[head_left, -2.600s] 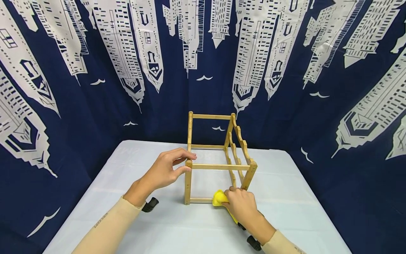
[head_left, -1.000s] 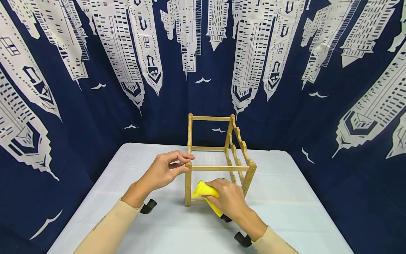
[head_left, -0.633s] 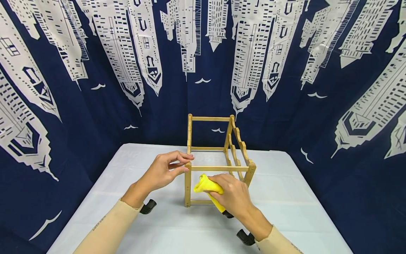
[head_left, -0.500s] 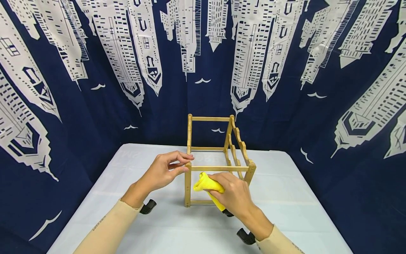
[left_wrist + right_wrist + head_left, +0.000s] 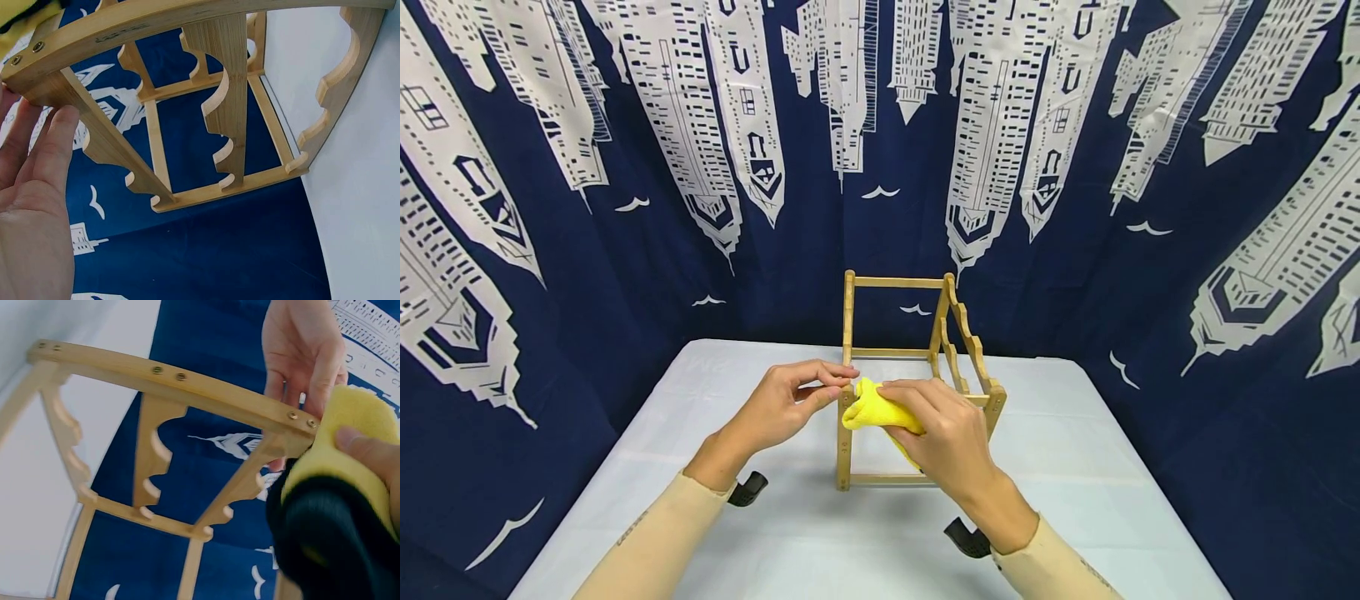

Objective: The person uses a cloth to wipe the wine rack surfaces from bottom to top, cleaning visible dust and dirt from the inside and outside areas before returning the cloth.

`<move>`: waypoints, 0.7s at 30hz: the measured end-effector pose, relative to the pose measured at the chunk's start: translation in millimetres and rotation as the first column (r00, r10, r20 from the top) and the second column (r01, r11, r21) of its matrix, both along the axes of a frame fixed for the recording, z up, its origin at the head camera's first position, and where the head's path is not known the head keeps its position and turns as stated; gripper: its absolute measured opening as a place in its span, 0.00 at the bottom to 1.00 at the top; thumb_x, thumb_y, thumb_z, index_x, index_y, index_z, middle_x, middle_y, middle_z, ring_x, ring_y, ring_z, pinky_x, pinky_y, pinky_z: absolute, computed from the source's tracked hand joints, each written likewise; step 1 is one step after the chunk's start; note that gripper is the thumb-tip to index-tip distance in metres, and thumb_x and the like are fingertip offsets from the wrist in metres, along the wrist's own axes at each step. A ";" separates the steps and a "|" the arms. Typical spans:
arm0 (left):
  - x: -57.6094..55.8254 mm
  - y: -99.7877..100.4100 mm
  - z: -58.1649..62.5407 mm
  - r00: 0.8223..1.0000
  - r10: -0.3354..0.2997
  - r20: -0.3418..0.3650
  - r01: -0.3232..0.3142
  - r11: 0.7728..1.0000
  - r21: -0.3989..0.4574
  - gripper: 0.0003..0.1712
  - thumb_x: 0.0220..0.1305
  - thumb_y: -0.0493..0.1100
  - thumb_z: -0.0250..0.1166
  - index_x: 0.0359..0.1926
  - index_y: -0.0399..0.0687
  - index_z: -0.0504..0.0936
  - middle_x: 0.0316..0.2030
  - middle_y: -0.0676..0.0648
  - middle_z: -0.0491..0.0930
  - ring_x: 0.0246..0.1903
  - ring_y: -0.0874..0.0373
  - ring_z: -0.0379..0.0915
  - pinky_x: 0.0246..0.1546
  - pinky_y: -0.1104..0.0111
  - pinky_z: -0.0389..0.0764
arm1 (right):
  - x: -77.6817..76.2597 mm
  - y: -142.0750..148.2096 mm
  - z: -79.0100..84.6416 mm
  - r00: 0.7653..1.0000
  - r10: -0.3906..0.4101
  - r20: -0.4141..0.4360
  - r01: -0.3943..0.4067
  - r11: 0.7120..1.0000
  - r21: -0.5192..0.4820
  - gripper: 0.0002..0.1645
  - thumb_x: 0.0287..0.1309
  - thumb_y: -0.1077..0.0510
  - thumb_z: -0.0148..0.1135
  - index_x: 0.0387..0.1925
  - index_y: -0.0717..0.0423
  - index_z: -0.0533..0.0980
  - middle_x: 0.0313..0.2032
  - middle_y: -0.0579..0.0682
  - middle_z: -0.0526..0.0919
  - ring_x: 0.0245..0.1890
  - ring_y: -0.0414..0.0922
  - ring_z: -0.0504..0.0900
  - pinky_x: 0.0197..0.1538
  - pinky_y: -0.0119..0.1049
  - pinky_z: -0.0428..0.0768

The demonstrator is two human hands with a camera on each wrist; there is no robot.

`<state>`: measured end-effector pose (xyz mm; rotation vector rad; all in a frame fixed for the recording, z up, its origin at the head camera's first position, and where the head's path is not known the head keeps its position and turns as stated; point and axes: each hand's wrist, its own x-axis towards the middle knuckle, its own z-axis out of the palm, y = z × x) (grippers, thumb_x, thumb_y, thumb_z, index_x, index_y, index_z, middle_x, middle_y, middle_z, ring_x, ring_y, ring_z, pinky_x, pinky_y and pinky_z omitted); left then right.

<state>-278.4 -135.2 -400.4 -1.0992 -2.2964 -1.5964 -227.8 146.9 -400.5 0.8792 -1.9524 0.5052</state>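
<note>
A light wooden wine rack with scalloped slats stands on the table. My left hand pinches its near left top corner between thumb and fingertips; in the left wrist view the fingers lie along the wood below the screws. My right hand grips a bunched yellow cloth and holds it at that same corner, right by the left fingertips. The right wrist view shows the cloth's fuzzy yellow fold and a dark black part hanging below the thumb. The cloth hides part of the rack's front top rail.
The table is covered with a white cloth. Behind and to both sides hangs a navy curtain printed with white city buildings and birds. A black wrist mount hangs under the right wrist, another mount under the left.
My right hand has carried the yellow cloth from the rack's lower front rail leftward, then up to the near left top corner. The left hand has stayed at that corner, its thumb lately a little higher.
</note>
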 end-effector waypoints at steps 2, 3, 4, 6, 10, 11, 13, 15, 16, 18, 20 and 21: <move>0.2 -1.1 -0.7 1.000 0.009 0.010 -0.009 1.000 -0.002 0.05 0.84 0.37 0.71 0.51 0.48 0.94 0.68 0.42 0.92 0.69 0.43 0.90 0.67 0.61 0.94 | -2.3 -6.5 4.4 1.000 -0.015 -0.026 0.015 1.000 0.023 0.31 0.49 0.58 0.98 0.55 0.50 0.94 0.53 0.47 0.98 0.43 0.48 0.94 0.44 0.39 0.96; -0.1 -1.4 -1.0 1.000 0.015 0.017 -0.015 1.000 -0.002 0.05 0.84 0.37 0.72 0.51 0.48 0.94 0.68 0.42 0.92 0.69 0.43 0.90 0.67 0.61 0.94 | -3.6 -9.6 5.9 0.999 -0.022 -0.037 0.023 0.999 0.038 0.30 0.50 0.57 0.98 0.56 0.50 0.94 0.53 0.47 0.98 0.42 0.48 0.93 0.43 0.38 0.95; 0.2 -2.0 -1.0 1.000 0.021 0.019 -0.021 1.000 -0.004 0.05 0.84 0.37 0.72 0.49 0.48 0.94 0.68 0.42 0.92 0.69 0.42 0.90 0.67 0.62 0.94 | -5.0 -12.7 7.4 0.999 -0.027 -0.043 0.030 0.998 0.053 0.30 0.51 0.56 0.97 0.56 0.50 0.94 0.54 0.46 0.98 0.42 0.47 0.93 0.43 0.38 0.94; 0.3 -2.7 -0.6 0.999 0.033 0.023 -0.032 0.999 -0.008 0.05 0.84 0.36 0.72 0.48 0.48 0.94 0.68 0.41 0.92 0.69 0.42 0.90 0.66 0.63 0.94 | -8.2 -18.2 9.4 0.998 -0.036 -0.043 0.039 0.996 0.075 0.29 0.52 0.55 0.97 0.56 0.50 0.95 0.53 0.46 0.98 0.42 0.47 0.92 0.43 0.37 0.93; -0.2 -3.6 2.0 1.000 0.028 0.013 -0.028 1.000 -0.012 0.05 0.84 0.35 0.71 0.48 0.46 0.94 0.69 0.39 0.91 0.69 0.40 0.90 0.65 0.64 0.94 | -12.5 -23.5 12.2 0.999 -0.038 0.010 0.037 0.997 0.063 0.29 0.49 0.53 0.99 0.53 0.51 0.95 0.50 0.46 0.99 0.42 0.47 0.92 0.44 0.37 0.94; -0.8 -3.5 2.8 1.000 0.026 0.010 -0.026 1.000 -0.014 0.05 0.84 0.35 0.71 0.49 0.46 0.94 0.69 0.39 0.91 0.69 0.40 0.90 0.66 0.64 0.94 | -13.0 -23.8 12.8 0.999 -0.039 0.030 0.037 0.998 0.055 0.29 0.47 0.53 0.99 0.52 0.51 0.95 0.49 0.46 0.99 0.42 0.47 0.92 0.44 0.38 0.95; -1.0 -3.1 4.3 1.000 0.027 0.007 -0.027 1.000 -0.015 0.05 0.84 0.35 0.71 0.48 0.46 0.93 0.69 0.40 0.91 0.70 0.40 0.90 0.65 0.64 0.94 | -13.3 -23.6 14.1 0.996 -0.045 0.080 0.041 0.998 0.047 0.30 0.46 0.54 1.00 0.52 0.51 0.95 0.48 0.46 0.99 0.42 0.47 0.92 0.45 0.39 0.97; -0.6 -3.1 5.3 1.000 0.031 0.006 -0.031 0.999 -0.016 0.05 0.84 0.36 0.71 0.48 0.47 0.93 0.69 0.41 0.91 0.70 0.41 0.90 0.65 0.64 0.94 | -12.9 -23.1 15.6 0.991 -0.057 0.123 0.050 0.997 0.056 0.30 0.46 0.54 1.00 0.52 0.50 0.95 0.48 0.46 0.99 0.43 0.47 0.94 0.46 0.40 0.98; -0.5 -3.3 5.0 0.999 0.033 0.003 -0.033 0.999 -0.017 0.05 0.84 0.36 0.71 0.48 0.48 0.93 0.69 0.41 0.91 0.70 0.41 0.90 0.65 0.63 0.94 | -12.6 -22.5 16.0 0.988 -0.066 0.142 0.057 0.996 0.066 0.30 0.46 0.54 1.00 0.52 0.49 0.95 0.48 0.45 0.99 0.43 0.47 0.94 0.45 0.40 0.98; 0.0 -3.2 3.9 1.000 0.030 0.000 -0.030 0.999 -0.015 0.05 0.85 0.36 0.71 0.47 0.49 0.93 0.68 0.42 0.92 0.69 0.42 0.90 0.66 0.63 0.94 | -11.4 -20.5 16.6 0.983 -0.085 0.164 0.072 0.994 0.084 0.29 0.47 0.53 1.00 0.52 0.48 0.95 0.48 0.44 0.99 0.43 0.47 0.95 0.45 0.40 0.98; 0.0 -2.8 2.3 1.000 0.017 -0.013 -0.017 1.000 -0.009 0.06 0.85 0.37 0.70 0.49 0.49 0.93 0.67 0.42 0.92 0.68 0.42 0.91 0.66 0.62 0.94 | -10.1 -16.9 16.5 0.979 -0.103 0.173 0.087 0.992 0.096 0.30 0.46 0.53 1.01 0.52 0.47 0.95 0.48 0.44 0.99 0.43 0.47 0.95 0.43 0.40 0.98; -0.1 -2.5 1.6 1.000 0.012 -0.020 -0.012 1.000 -0.007 0.06 0.85 0.37 0.70 0.49 0.49 0.93 0.66 0.42 0.93 0.68 0.42 0.91 0.67 0.61 0.94 | -9.4 -14.3 16.4 0.979 -0.110 0.174 0.094 0.991 0.098 0.30 0.45 0.53 1.01 0.51 0.47 0.95 0.47 0.44 0.99 0.43 0.47 0.95 0.43 0.40 0.98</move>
